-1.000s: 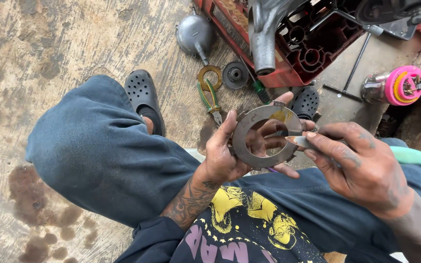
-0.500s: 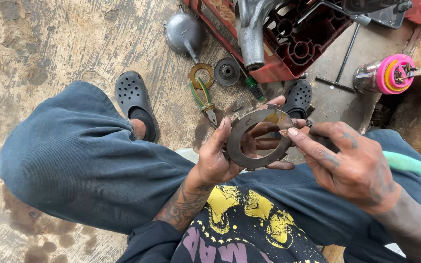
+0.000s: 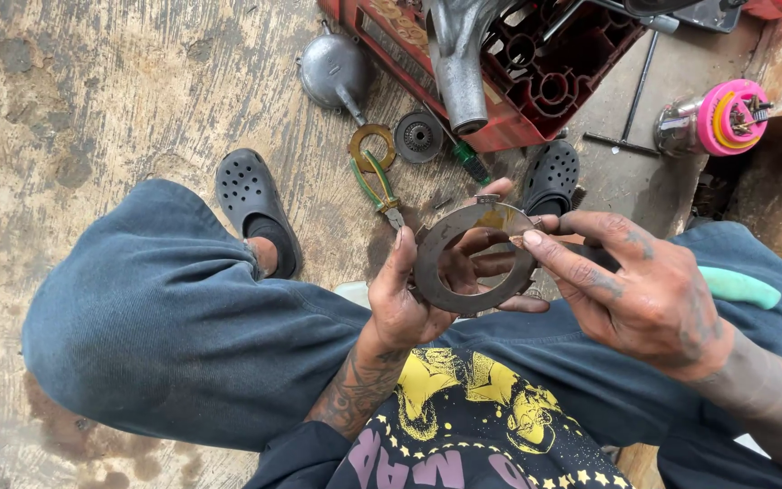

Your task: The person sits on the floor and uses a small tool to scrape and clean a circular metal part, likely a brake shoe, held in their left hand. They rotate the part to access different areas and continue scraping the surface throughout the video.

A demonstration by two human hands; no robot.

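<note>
My left hand (image 3: 409,299) holds a flat grey metal ring plate (image 3: 450,281) with notched outer tabs, upright over my lap, fingers showing through its centre hole. My right hand (image 3: 635,290) grips a tool with a pale green handle (image 3: 739,288); its tip, under my forefinger, presses on the ring's right inner edge. A yellowish smear marks the ring's top.
On the stained wooden floor lie green-and-yellow pliers (image 3: 375,188), a brass ring (image 3: 372,145), a dark round gear part (image 3: 418,136), a grey funnel (image 3: 337,71) and a green screwdriver (image 3: 470,163). A red plastic crate (image 3: 536,91) holds a grey metal casting (image 3: 454,63). A pink-capped cylinder (image 3: 721,118) lies at right.
The camera view has drifted, so everything sits lower left. My right hand has slid the tool tip slightly along the ring's right edge; the left hand tilted the ring a little.
</note>
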